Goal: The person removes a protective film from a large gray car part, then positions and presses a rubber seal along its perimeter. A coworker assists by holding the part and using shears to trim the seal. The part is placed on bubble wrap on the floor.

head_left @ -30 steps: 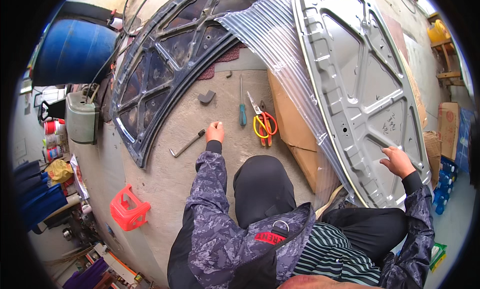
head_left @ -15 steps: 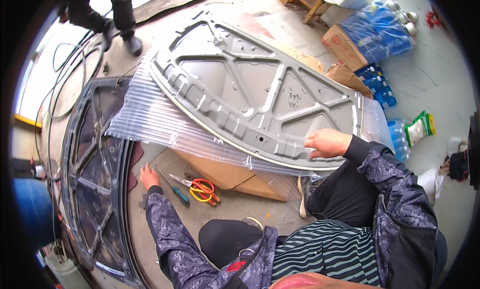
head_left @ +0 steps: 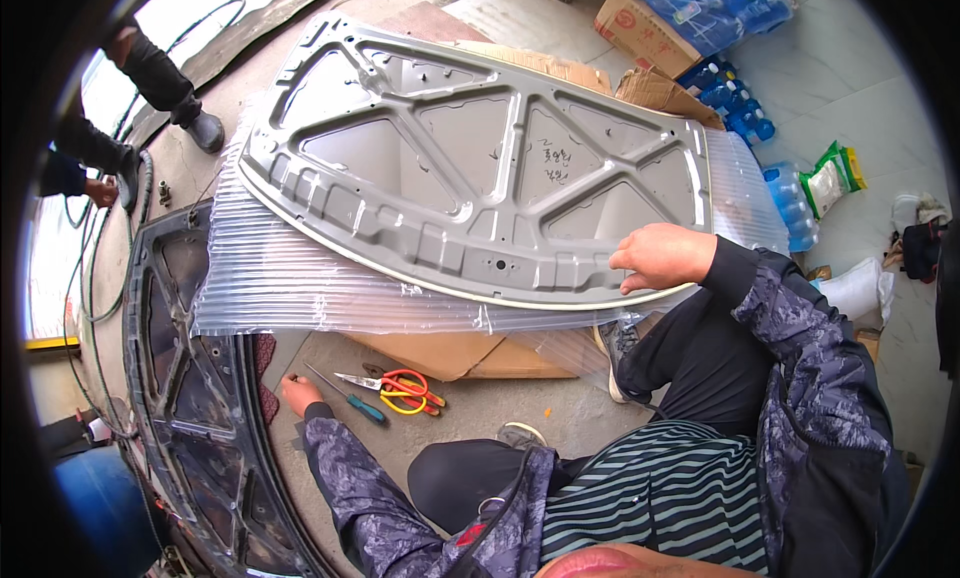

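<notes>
A grey car hood (head_left: 500, 223), inner frame facing up, lies on clear corrugated plastic sheeting (head_left: 270, 283). My right hand (head_left: 665, 258) rests on the hood's near right part, fingers laid on the metal and thumb apart, holding nothing. Low at the left, my left hand (head_left: 299, 393) is near the floor with its fingers curled together. Whatever they might hold is hidden. Just right of that hand lie a screwdriver (head_left: 366, 409) with a teal handle and a pair of scissors (head_left: 404, 386) with red and yellow handles, beside another red-handled tool (head_left: 432, 402).
A dark, worn hood (head_left: 200, 378) lies left of my left hand. Flattened cardboard (head_left: 470, 356) sticks out under the sheeting. At the upper left is another person's leg (head_left: 160, 83), with that person's hand (head_left: 101, 192) low. Blue bottles (head_left: 735, 103) and a carton (head_left: 645, 33) stand upper right.
The view has shifted. My left hand's fingers have drawn together near the floor. My right hand stays on the grey hood. The other person's feet have moved and their hand has come into view.
</notes>
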### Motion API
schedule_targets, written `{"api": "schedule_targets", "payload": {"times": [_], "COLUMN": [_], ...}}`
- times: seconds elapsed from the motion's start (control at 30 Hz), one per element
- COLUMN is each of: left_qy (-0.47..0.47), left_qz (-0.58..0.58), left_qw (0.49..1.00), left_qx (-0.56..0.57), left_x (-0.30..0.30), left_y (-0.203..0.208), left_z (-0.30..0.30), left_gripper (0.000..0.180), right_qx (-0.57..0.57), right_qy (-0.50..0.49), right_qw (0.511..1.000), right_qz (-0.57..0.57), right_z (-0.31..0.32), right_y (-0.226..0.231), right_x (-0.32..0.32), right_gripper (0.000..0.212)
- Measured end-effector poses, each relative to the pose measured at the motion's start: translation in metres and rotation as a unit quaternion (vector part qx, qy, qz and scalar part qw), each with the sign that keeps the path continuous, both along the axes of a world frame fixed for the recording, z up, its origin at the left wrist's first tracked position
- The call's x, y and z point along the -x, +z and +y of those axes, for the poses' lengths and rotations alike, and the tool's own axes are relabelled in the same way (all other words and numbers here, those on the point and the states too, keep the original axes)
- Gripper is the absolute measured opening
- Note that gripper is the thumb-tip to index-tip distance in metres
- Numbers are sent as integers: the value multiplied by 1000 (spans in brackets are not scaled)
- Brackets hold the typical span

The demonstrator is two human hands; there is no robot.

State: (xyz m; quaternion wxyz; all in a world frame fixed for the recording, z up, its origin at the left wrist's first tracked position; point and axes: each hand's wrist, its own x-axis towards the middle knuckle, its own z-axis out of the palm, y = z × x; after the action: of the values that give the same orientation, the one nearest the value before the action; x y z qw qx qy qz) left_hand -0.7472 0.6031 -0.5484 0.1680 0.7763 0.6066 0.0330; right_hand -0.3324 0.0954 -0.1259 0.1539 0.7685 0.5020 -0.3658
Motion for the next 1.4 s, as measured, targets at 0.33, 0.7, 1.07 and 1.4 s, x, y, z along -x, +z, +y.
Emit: {"api": "schedule_targets", "payload": {"times": [0.33, 0.7, 1.07, 1.4], "left_qy": [97, -375, -197, -215], "left_qz": [-392, -429, -528, -399], "left_qw": [889, 789, 526, 751], "left_qx": [214, 229, 637, 480], "left_x": [-29, -224, -261, -249], "left_y": [185, 377, 313, 271], "left_z": [-81, -232, -292, -271], "left_gripper": [35, 24, 26, 36], "right_qx": [-130, -403, -378, -414], "right_qy": [19, -105, -102, -31], "right_qw": [989, 906, 920, 909], "right_qz": [74, 74, 25, 40], "right_z": [29, 110, 89, 79], "right_y": [9, 49, 23, 10], "right_x": [-14, 53, 46, 44], "right_gripper": [35, 48, 19, 8]}}
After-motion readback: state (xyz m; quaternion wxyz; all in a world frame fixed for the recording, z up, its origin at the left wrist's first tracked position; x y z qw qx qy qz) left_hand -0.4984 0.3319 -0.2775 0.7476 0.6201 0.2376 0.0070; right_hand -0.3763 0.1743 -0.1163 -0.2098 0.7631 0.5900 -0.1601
